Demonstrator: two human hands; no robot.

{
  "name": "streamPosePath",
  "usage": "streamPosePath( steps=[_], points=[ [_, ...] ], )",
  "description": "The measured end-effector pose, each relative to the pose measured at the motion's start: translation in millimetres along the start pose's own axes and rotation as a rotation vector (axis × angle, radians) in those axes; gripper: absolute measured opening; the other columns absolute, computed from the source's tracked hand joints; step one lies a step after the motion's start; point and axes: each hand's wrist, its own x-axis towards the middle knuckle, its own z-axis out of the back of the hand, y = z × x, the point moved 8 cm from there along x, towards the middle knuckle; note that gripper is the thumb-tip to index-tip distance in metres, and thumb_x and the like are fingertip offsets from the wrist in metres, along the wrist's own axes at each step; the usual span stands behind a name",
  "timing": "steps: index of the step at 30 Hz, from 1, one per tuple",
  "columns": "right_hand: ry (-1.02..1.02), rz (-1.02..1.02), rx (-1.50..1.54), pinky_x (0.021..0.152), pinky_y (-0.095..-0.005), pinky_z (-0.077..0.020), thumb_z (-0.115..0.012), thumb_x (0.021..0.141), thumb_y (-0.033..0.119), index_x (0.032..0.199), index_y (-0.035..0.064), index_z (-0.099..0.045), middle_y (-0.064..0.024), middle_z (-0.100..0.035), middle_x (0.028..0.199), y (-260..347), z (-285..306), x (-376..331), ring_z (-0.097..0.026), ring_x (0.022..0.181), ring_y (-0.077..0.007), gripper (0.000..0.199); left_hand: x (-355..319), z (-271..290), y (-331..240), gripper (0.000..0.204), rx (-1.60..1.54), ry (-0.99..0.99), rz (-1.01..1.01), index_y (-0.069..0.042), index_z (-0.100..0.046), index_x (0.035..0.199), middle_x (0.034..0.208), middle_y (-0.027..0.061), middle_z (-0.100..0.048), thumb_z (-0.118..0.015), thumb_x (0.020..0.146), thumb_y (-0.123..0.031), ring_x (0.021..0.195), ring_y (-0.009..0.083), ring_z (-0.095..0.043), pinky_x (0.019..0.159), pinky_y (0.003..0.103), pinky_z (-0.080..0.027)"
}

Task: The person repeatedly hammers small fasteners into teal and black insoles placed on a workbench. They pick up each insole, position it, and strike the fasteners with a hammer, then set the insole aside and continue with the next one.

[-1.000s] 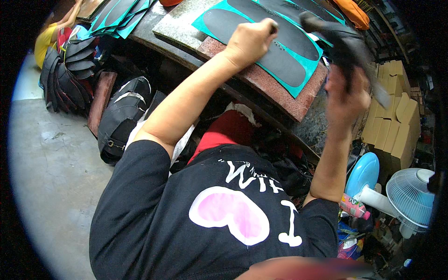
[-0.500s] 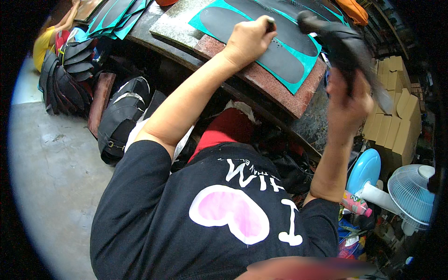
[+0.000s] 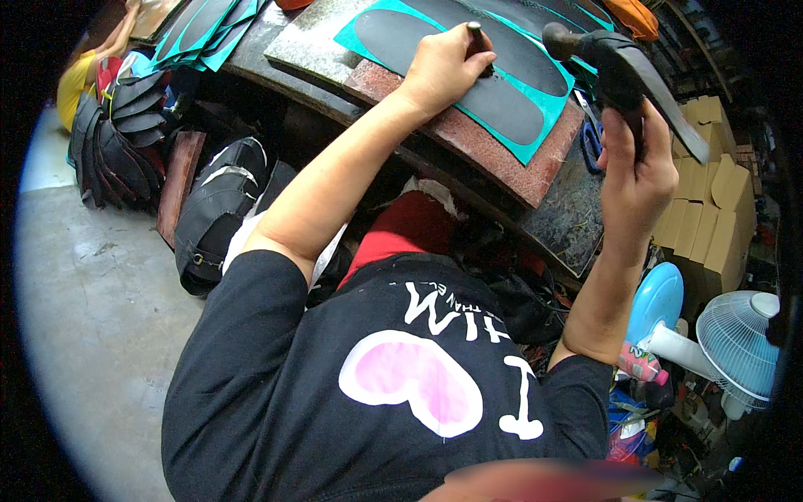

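Note:
My left hand (image 3: pixel 439 75) pinches a short dark punch (image 3: pixel 475 33) upright over a teal sheet (image 3: pixel 531 152) printed with dark grey sole shapes (image 3: pixel 514 117). Its lower tip is hidden by my fingers. The sheet lies on a reddish stone slab (image 3: pixel 535 180) at the edge of the workbench. To the right, my right hand (image 3: pixel 640 167) grips a hammer (image 3: pixel 640 71) by its handle. The hammer is raised, with its round face toward the punch and its long flat end slanting down to the right.
Blue-handled scissors (image 3: pixel 592 142) lie beside the slab. More teal sheets (image 3: pixel 209 33) are stacked at the far left. Cardboard boxes (image 3: pixel 703 226) and a fan (image 3: pixel 740 343) stand at right. Black sandals (image 3: pixel 222 201) hang below the bench. A person in yellow (image 3: pixel 75 88) is at far left.
The hammer and my right hand have shifted slightly right, and the motion blur is gone. My left hand has turned a little, its thumb now showing against the punch.

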Motion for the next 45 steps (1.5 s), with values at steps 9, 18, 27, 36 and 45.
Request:
streamPosePath(
  steps=[9, 18, 27, 36, 45],
  points=[
    [0.193, -0.270, -0.198, 0.069, -0.0402, -0.0522, -0.062, 0.091, 0.043, 0.115, 0.0087, -0.061, -0.0168, -0.069, 0.091, -46.7, -30.4, -17.2, -0.067, 0.086, -0.0367, 0.041, 3.1, -2.5, 13.4, 0.017, -0.178, -0.021, 0.179, -0.001, -0.058, 0.096, 0.078, 0.0180, -0.067, -0.067, 0.086, -0.012, 0.071, 0.0244, -0.069, 0.063, 0.034, -0.056],
    [0.260, -0.261, -0.125, 0.068, -0.0391, -0.0514, -0.061, 0.092, 0.042, 0.115, 0.0103, -0.062, -0.0160, -0.070, 0.088, -44.1, -48.9, -15.3, -0.069, 0.081, -0.0339, 0.039, 0.7, 29.4, 32.3, 0.020, -0.040, -0.161, 0.168, -0.002, -0.065, 0.090, 0.080, 0.0133, -0.070, -0.071, 0.082, -0.019, 0.075, 0.0246, -0.069, 0.071, 0.035, -0.054],
    [-0.029, 0.075, 0.053, 0.066, -0.0355, -0.0525, -0.068, 0.090, 0.025, 0.108, 0.0027, -0.065, -0.0170, -0.069, 0.084, 10.3, -24.8, 11.9, -0.068, 0.072, -0.0288, 0.029, -3.1, 18.4, -6.5, 0.014, 0.217, -0.124, -0.108, -0.004, -0.061, 0.090, 0.076, 0.0160, -0.067, -0.067, 0.083, -0.014, 0.073, 0.0330, -0.068, 0.067, 0.040, -0.054],
    [0.178, -0.201, -0.068, 0.066, -0.0358, -0.0518, -0.065, 0.091, 0.037, 0.112, 0.0080, -0.064, -0.0164, -0.069, 0.087, -34.5, -37.2, -1.0, -0.069, 0.077, -0.0322, 0.036, 0.7, 19.3, 37.8, 0.016, -0.380, -0.159, 0.272, -0.001, -0.065, 0.091, 0.078, 0.0124, -0.070, -0.067, 0.086, -0.016, 0.072, 0.0193, -0.070, 0.067, 0.033, -0.056],
    [0.230, 0.013, -0.274, 0.067, -0.0396, -0.0526, -0.065, 0.090, 0.039, 0.108, 0.0086, -0.066, -0.0167, -0.069, 0.087, 2.6, -52.5, 1.3, -0.068, 0.077, -0.0328, 0.035, -3.5, 3.5, -16.2, 0.020, 0.320, -0.016, -0.132, -0.005, -0.058, 0.097, 0.081, 0.0172, -0.067, -0.069, 0.085, -0.017, 0.077, 0.0352, -0.067, 0.066, 0.040, -0.054]
  ],
)
